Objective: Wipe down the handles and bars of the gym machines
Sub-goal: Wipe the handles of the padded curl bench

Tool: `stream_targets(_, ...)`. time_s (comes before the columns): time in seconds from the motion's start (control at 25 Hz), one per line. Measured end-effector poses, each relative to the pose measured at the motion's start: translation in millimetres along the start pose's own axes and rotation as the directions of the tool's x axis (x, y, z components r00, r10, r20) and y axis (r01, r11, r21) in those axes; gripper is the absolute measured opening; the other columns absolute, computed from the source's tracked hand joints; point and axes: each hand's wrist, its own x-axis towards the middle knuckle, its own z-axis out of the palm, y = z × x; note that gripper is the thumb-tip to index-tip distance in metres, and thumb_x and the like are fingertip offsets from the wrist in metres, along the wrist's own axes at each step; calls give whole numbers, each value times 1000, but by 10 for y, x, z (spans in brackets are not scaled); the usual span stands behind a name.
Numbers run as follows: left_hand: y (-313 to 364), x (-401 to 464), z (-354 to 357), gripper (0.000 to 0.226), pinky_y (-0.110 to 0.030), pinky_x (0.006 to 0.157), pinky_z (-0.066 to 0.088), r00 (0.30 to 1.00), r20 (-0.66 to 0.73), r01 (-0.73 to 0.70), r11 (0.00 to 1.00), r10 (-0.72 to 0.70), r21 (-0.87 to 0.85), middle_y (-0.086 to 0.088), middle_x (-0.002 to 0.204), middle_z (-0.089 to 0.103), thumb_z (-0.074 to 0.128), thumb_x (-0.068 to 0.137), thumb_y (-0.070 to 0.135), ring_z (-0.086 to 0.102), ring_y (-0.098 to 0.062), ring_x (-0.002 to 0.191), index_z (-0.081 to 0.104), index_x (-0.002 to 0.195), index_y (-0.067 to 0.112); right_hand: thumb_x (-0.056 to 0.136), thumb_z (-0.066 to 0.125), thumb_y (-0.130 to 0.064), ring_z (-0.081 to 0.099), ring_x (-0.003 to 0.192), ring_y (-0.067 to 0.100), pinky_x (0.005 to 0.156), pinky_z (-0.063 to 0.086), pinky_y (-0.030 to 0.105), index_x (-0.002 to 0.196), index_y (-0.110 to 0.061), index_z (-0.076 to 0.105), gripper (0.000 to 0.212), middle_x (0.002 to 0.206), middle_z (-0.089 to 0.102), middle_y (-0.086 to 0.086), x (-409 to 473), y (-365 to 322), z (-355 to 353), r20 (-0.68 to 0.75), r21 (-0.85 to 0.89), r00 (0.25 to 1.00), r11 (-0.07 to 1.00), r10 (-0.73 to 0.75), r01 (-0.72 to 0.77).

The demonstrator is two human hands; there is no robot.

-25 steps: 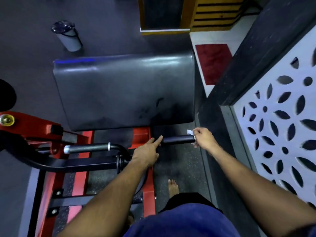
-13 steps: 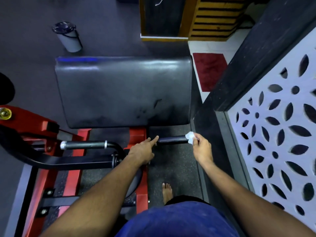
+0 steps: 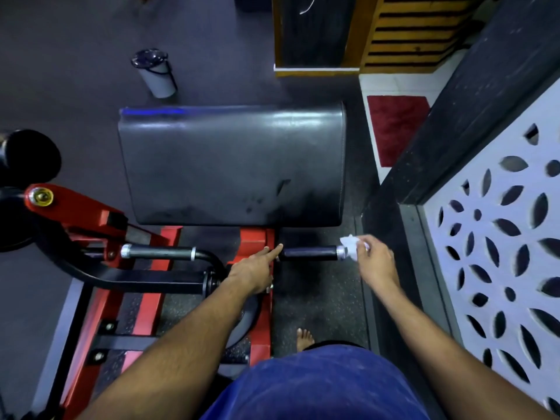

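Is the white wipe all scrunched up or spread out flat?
Scrunched up. The wipe is a crumpled wad pinched in the right hand, at the metal end of the handle.

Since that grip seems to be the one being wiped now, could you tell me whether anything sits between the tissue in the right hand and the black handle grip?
Nothing visible does. The right hand pinches the white tissue right at the metal end cap of the handle grip. The left hand only points at the grip's inner end, leaving its length bare.
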Motion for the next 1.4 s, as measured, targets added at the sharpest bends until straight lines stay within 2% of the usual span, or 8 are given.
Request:
stream_targets(0.16,31,-9,-10,96,-43,115,37,1000,9,28,999,-28,22,11,172,10,64,93,20,37,-25,150,3,160,52,98,59,-6,63,85,12,80,53,25,107,-14,71,17,110,62,-3,151,-236,69,256,-105,781,787,-570,608)
stream_targets(0.32,68,-9,-34,97,-45,116,36,999,29,43,998,-44,47,11,171,10,67,93,24,35,-24,151,1,159,53,97,62,-12,62,81,22,82,55,44,116,-14,68,21,107,57,1,291,-16,228,527,-299,541,452,-656,840)
stream_targets(0.44,75,5,-53,92,-46,118,35,998,28,49,998,-50,44,11,171,10,63,96,26,34,-24,151,2,159,54,92,60,-9,61,116,20,109,45,41,138,-17,57,47,136,59,2,361,135,58,619,-289,445,339,-647,895)
stream_targets(0.56,72,20,-35,87,-46,120,34,999,30,37,997,-39,66,12,171,10,59,99,29,33,-25,151,1,159,53,99,53,-8,54,128,12,114,34,36,147,-22,46,51,146,54,-8,443,105,-26,707,-299,444,336,-551,893)
stream_targets(0.68,16,94,-7,88,-48,120,34,998,31,44,997,-47,67,10,171,14,61,97,32,33,-23,152,2,158,55,96,51,-15,56,78,23,77,44,34,101,-24,49,11,86,60,-4,491,-163,84,737,-311,493,416,-462,855)
stream_targets(0.76,-11,114,5,88,-39,121,32,1000,13,27,1000,-27,-11,3,170,22,64,95,26,33,-22,151,10,161,49,92,52,-21,52,70,28,63,39,39,87,-19,40,13,73,49,3,505,-375,284,786,-325,497,438,-369,838)
stream_targets(0.96,-121,8,125,80,-15,96,36,993,-29,99,958,-111,-269,-10,150,54,64,99,15,54,-25,134,18,164,26,83,58,-27,66,89,30,77,48,38,89,-26,66,11,93,66,0,360,-653,933,792,-307,554,617,-256,724)
stream_targets(1.4,-178,47,191,78,-15,115,20,997,-58,35,977,-48,-212,-1,168,26,64,97,13,31,-18,152,24,163,23,87,57,-39,65,77,19,69,53,40,75,-20,63,23,83,65,-5,826,-397,265,810,-258,502,585,-303,769)
